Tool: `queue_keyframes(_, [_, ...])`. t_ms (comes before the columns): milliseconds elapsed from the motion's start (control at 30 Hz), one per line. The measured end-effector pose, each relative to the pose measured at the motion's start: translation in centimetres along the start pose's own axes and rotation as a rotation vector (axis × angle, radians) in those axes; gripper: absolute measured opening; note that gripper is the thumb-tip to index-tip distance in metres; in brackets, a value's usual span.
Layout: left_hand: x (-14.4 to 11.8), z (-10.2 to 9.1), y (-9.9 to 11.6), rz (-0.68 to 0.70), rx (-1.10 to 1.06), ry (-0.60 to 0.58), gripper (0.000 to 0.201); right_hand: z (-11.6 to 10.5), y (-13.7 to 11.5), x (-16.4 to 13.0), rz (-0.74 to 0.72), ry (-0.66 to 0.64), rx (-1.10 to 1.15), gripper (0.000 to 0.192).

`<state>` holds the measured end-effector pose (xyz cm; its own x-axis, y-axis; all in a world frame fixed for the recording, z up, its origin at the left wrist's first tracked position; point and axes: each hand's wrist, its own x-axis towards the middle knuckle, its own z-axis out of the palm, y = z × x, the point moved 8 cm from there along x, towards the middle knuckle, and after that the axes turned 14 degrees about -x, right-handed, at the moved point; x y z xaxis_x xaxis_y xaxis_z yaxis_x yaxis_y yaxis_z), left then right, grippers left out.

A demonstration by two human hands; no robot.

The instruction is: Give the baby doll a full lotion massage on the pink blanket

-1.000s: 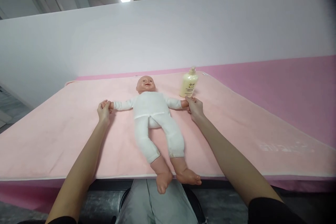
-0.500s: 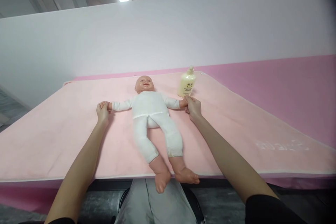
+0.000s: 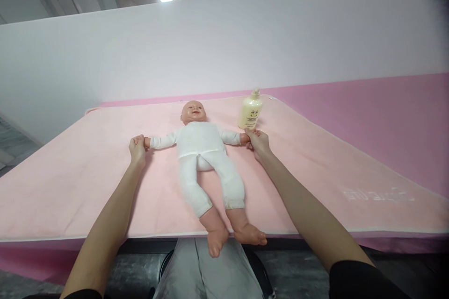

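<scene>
A baby doll (image 3: 205,159) in white clothes lies on its back on a pale pink blanket (image 3: 315,168), head away from me, arms spread to both sides. My left hand (image 3: 137,148) is closed around the doll's hand on the left side. My right hand (image 3: 258,142) grips the doll's other hand on the right. The doll's bare feet hang over the blanket's near edge. A cream pump bottle (image 3: 250,111) stands upright just beyond my right hand.
The blanket covers a table with a deeper pink cover (image 3: 386,112) showing to the right. A white partition wall (image 3: 224,51) rises behind the table. My lap in grey trousers (image 3: 210,271) is below the near edge.
Almost nothing differs. The view has shifted slightly, and both hands stay on the doll's outstretched hands.
</scene>
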<state>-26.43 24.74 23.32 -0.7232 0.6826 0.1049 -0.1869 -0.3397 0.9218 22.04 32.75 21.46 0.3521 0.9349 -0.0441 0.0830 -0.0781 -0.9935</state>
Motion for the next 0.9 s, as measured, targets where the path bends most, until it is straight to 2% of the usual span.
queue_keyframes(333, [-0.28,0.12,0.22,0.019,0.009,-0.011,0.029,0.11,0.27,-0.18,0.047,-0.033,0.003,0.023])
queue_keyframes(533, [-0.68,0.32,0.51,0.025,0.006,-0.015,0.024,0.01,0.52,0.01,0.036,-0.014,-0.016,0.022])
queue_keyframes(667, [-0.72,0.42,0.63,0.056,0.018,-0.025,0.029,0.01,0.23,-0.16,-0.001,-0.001,-0.011,0.025])
queue_keyframes(900, [-0.19,0.06,0.01,0.058,0.023,-0.012,0.018,0.17,-0.20,-0.51,-0.037,-0.012,0.016,0.025])
